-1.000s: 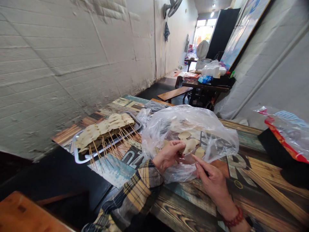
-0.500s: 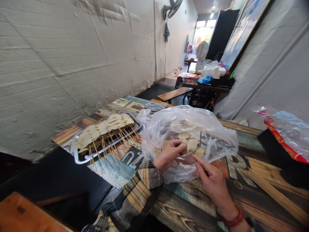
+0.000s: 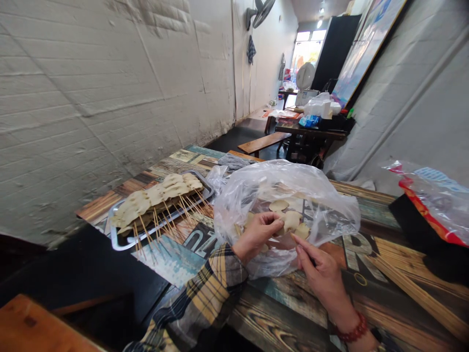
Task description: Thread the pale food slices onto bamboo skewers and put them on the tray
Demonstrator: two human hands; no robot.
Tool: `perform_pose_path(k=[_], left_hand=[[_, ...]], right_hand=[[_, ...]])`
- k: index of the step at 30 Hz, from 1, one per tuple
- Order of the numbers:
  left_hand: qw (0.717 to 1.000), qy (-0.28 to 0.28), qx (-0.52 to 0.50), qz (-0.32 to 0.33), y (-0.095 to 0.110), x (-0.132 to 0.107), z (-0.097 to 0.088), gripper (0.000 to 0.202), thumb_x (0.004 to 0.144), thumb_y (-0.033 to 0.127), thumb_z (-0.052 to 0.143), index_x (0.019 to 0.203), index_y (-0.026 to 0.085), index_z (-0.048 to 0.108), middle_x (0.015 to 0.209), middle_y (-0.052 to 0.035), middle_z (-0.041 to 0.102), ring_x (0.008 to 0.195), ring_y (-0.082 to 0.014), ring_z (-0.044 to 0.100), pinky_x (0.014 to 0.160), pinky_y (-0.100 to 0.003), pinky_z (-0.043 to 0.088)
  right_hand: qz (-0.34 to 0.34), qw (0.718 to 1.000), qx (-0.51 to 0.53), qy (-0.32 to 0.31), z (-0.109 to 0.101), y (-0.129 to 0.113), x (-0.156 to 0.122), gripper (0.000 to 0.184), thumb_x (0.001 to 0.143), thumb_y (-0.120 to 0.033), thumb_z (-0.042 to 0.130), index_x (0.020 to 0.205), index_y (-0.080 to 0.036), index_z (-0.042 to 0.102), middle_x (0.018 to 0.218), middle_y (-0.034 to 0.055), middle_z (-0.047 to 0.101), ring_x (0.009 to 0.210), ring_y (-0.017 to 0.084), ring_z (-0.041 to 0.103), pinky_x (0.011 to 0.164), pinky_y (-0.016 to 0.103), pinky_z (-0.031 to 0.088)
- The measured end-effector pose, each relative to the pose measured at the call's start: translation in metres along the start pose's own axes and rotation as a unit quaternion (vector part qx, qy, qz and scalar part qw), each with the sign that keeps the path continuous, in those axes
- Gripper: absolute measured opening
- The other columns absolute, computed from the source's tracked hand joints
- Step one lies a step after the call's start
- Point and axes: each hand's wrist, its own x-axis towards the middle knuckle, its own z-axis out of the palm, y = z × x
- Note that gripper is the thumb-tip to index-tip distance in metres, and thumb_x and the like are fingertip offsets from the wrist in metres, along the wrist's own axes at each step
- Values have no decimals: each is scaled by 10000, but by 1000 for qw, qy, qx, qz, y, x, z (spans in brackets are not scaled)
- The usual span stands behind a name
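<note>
A clear plastic bag (image 3: 333,208) lies spread on the table, with several thin, flat beige slices (image 3: 278,205) inside it. At the bag's mouth my left hand (image 3: 254,237) pinches a beige slice (image 3: 291,221) between thumb and fingers. Just to its right, my right hand (image 3: 320,266) is closed on a thin wooden skewer (image 3: 293,236), most of which is hidden by the fingers. The skewer's tip points toward the slice; whether they touch I cannot tell. To the left, skewered beige slices (image 3: 157,198) are piled on a metal tray (image 3: 116,240), sticks toward me.
A bundle of wooden skewers (image 3: 414,288) lies on the right of the patterned table (image 3: 278,322), near a yellow rubber band (image 3: 361,279). Red-and-clear packaging (image 3: 432,210) sits on a black item at far right. A bench (image 3: 264,143) and a loaded table stand behind.
The view has shifted very slightly. Both hands keep almost the same place and grip.
</note>
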Motion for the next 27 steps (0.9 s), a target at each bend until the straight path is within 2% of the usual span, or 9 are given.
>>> perform_pose_path(k=[10, 17, 27], left_hand=[[999, 42, 28, 2, 8, -3, 5, 260, 718, 383, 677, 719, 124, 657, 629, 15, 528, 565, -75, 397, 535, -214, 275], [998, 45, 41, 11, 4, -1, 3, 276, 716, 398, 672, 747, 124, 682, 667, -2, 567, 591, -90, 429, 547, -217, 293], [995, 41, 86, 4, 0, 2, 0, 317, 699, 437, 678, 649, 127, 632, 588, 11, 489, 584, -100, 417, 527, -221, 268]], right_hand=[[11, 1000, 8, -10, 0, 0, 1, 413, 911, -367, 482, 1169, -145, 716, 529, -14, 601, 468, 134, 550, 491, 227, 464], [-3, 1000, -3, -13, 0, 0, 1, 398, 910, -360, 474, 1165, -183, 722, 629, 28, 695, 532, 158, 610, 535, 244, 495], [24, 1000, 7, -7, 2, 2, 1, 400, 901, -385, 487, 1105, -146, 734, 533, -8, 627, 477, 146, 580, 516, 243, 480]])
